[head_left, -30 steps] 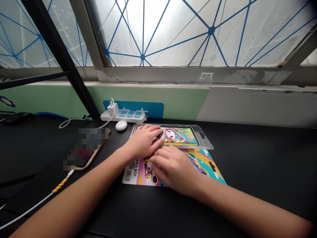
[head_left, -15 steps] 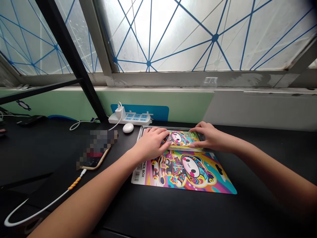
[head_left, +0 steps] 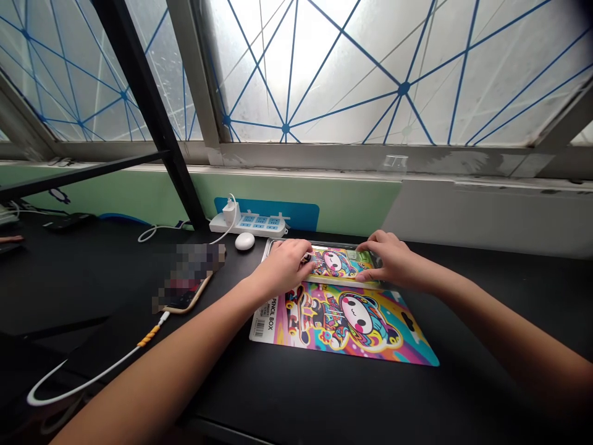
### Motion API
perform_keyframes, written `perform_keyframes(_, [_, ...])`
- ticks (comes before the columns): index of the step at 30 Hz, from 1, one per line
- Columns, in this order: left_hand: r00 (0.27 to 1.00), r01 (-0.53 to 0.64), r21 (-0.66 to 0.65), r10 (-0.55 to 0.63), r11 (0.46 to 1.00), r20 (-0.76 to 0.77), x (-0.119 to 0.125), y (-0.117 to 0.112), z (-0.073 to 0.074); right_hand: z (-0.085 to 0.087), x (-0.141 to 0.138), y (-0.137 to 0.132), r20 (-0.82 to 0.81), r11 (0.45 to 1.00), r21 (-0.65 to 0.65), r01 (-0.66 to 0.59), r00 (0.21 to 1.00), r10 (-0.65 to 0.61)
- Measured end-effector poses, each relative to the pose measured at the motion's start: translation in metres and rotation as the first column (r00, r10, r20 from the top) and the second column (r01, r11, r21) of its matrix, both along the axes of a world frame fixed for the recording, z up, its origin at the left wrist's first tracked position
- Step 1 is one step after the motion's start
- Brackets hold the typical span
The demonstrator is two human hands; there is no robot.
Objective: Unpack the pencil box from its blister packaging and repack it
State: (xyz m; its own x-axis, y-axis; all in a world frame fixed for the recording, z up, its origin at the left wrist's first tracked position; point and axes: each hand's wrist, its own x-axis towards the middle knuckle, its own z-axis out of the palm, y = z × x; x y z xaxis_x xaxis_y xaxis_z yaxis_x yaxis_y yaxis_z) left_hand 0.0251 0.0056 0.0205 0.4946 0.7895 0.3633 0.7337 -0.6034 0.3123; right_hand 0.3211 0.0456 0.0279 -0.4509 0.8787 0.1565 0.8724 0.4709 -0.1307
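Clear plastic blister tray point(head_left: 324, 243) lies flat near the desk's far edge, a printed cartoon insert point(head_left: 336, 262) sitting inside it. Left hand point(head_left: 283, 267) rests over the tray's left half, fingers together and curled down, fingertips on the insert; whether they grip cannot be told. Right hand point(head_left: 390, 259) bridges the tray's right end, fingers spread, thumb along the near rim and fingertips toward the far rim, apparently clamped on it. Tray judged light, thin and stiff but springy; smooth plastic looks slippery and could crack if bent, so the rim seems the best hold. Just beside the near rim lies a glossy PENCIL BOX card point(head_left: 356, 327), barcode at its left end. Toward the desk's left side: white round case point(head_left: 244, 241), power strip point(head_left: 250, 224) by the wall, partly obscured phone point(head_left: 185, 301) with white cable point(head_left: 88, 374)
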Motion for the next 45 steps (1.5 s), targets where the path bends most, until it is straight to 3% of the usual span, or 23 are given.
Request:
perform_keyframes(7, [0.995, -0.068, 0.055, 0.072, 0.996, -0.072, -0.014, 0.006, 0.005, 0.001, -0.008, -0.01, -0.007, 0.995, 0.097, 0.009, 1.0, -0.008])
perform_keyframes(10, [0.995, -0.104, 0.003, 0.104, 0.995, -0.008, -0.027, 0.017, 0.008, 0.004, -0.009, -0.017, -0.036, 0.995, 0.098, -0.013, 0.999, 0.016])
perform_keyframes(15, [0.998, -0.011, 0.018, 0.01, 1.0, 0.064, -0.038, 0.025, 0.006, 0.011, -0.008, -0.023, -0.064, 0.998, 0.057, -0.002, 0.998, 0.005])
perform_keyframes(18, [0.996, 0.062, 0.158, -0.07, 0.985, 0.047, -0.038, 0.024, 0.007, 0.018, -0.011, -0.026, -0.077, 0.995, 0.094, -0.023, 0.997, 0.031])
perform_keyframes(20, [0.99, 0.138, 0.322, -0.141, 0.936, -0.015, -0.036, 0.02, 0.014, 0.023, -0.013, -0.033, -0.076, 0.986, 0.154, -0.057, 0.995, 0.07])
perform_keyframes(22, [0.98, 0.192, 0.494, -0.187, 0.848, -0.059, -0.034, 0.009, 0.026, 0.028, -0.012, -0.044, -0.062, 0.951, 0.282, -0.124, 0.987, 0.147])
perform_keyframes(24, [0.981, 0.166, 0.622, -0.194, 0.766, -0.022, -0.032, -0.012, 0.038, 0.027, -0.007, -0.063, -0.072, 0.884, 0.43, -0.185, 0.969, 0.237])
perform_keyframes(26, [0.982, 0.124, 0.653, -0.187, 0.747, 0.028, -0.031, -0.043, 0.042, 0.02, 0.001, -0.087, -0.129, 0.827, 0.525, -0.2, 0.942, 0.31])
perform_keyframes(29, [0.978, 0.16, 0.592, -0.208, 0.79, 0.013, -0.033, -0.097, 0.024, -0.002, 0.012, -0.124, -0.171, 0.792, 0.562, -0.236, 0.904, 0.391])
perform_keyframes(33, [0.988, 0.086, 0.362, -0.126, 0.928, 0.09, -0.043, -0.149, -0.018, -0.03, 0.006, -0.15, -0.116, 0.772, 0.503, -0.388, 0.855, 0.506])
perform_keyframes(36, [0.977, -0.117, 0.08, 0.101, 0.99, 0.189, -0.05, -0.158, -0.031, -0.038, -0.006, -0.15, -0.076, 0.771, 0.481, -0.418, 0.856, 0.511])
perform_keyframes(39, [0.93, -0.257, -0.196, 0.298, 0.946, 0.214, -0.052, -0.153, -0.029, -0.037, -0.009, -0.148, -0.098, 0.822, 0.42, -0.384, 0.881, 0.462])
perform_keyframes(41, [0.929, -0.264, -0.298, 0.325, 0.917, 0.177, -0.051, -0.15, -0.025, -0.035, -0.006, -0.149, -0.139, 0.864, 0.345, -0.367, 0.89, 0.434])
perform_keyframes(45, [0.945, -0.224, -0.342, 0.29, 0.912, 0.152, -0.052, -0.15, -0.023, -0.03, 0.003, -0.15, -0.236, 0.928, 0.177, -0.328, 0.901, 0.364])
